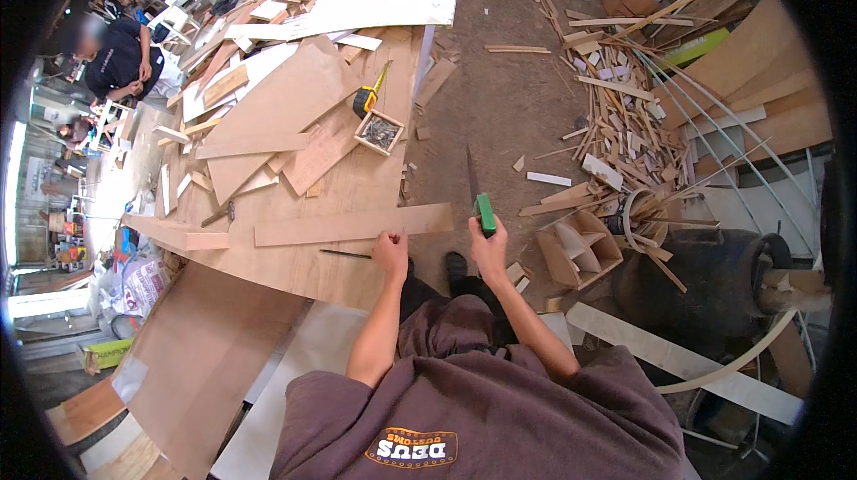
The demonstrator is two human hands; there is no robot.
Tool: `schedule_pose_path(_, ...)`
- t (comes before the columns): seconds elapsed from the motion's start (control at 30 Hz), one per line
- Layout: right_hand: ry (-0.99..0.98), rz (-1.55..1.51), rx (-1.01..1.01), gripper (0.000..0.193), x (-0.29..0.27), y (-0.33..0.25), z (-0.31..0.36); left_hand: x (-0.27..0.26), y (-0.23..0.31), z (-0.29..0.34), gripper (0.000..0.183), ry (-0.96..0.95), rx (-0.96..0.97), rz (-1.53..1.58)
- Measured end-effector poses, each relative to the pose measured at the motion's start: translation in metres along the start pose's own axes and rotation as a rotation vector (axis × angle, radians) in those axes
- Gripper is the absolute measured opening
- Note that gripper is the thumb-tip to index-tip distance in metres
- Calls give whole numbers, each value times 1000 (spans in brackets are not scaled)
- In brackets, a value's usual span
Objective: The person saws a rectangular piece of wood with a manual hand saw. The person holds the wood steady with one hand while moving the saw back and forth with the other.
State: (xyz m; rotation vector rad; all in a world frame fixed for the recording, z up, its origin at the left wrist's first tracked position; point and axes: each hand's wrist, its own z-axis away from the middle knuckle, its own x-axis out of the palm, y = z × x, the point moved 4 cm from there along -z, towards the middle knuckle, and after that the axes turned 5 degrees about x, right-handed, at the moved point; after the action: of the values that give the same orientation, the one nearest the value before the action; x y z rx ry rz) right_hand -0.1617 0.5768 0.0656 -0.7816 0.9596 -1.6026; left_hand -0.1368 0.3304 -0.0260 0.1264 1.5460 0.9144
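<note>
From my remote seat, looking down through the head camera, I judge that everything turns on how the saw (485, 215) stands to the long board (330, 228). The board lies flat near the close corner of the table (290, 273), its long axis running left to right, with its right end jutting past the table edge over the floor (500, 91). My left hand (390, 250) is the nearer one: it is at the board's near edge, close to where the table ends, fingers curled; whether they pinch the wood or only press on it, I cannot tell. My right hand (488, 250) is wrapped firmly around the saw's green handle, beyond the board's free end, and the blade points forward, away from my body, roughly crosswise to the board. Saw and board look apart, so from the right grip the wood lies just to the left, its overhanging end closest.
</note>
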Motion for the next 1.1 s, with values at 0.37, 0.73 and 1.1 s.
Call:
schedule_pose_path(0.37, 54, -46, -136, 18, 5, 3, -11, -33, 0, 16, 31, 24, 456, -226)
schedule_pose_path(0.73, 45, 8, -71, 17, -12, 20, 14, -8, 9, 14, 26, 11, 411, -360)
schedule_pose_path(1.1, 59, 25, -104, 21, -9, 21, 7, -8, 4, -1, 24, -80, 489, -439)
